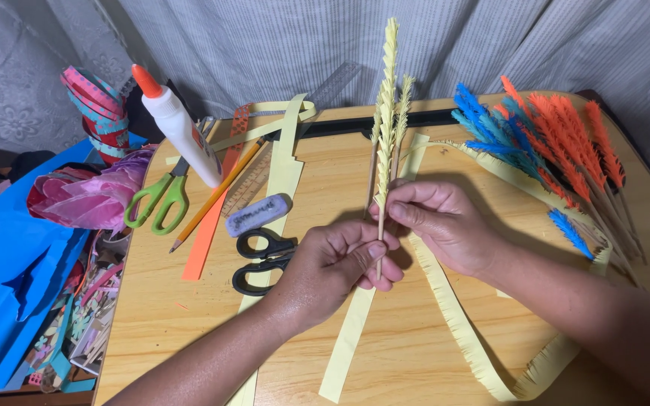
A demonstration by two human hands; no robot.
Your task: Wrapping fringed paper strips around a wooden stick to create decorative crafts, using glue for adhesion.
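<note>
Both hands, left [338, 265] and right [439, 222], pinch upright thin wooden sticks wrapped in pale yellow fringed paper spikes [387, 113].

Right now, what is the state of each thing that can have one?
Left hand: shut on thin wooden sticks.
Right hand: pinching thin wooden sticks.
Thin wooden sticks: upright, wrapped in fringed yellow paper.
White glue bottle: capped, leaning.
Black scissors: lying flat, blades hidden.
Green scissors: closed.
</note>
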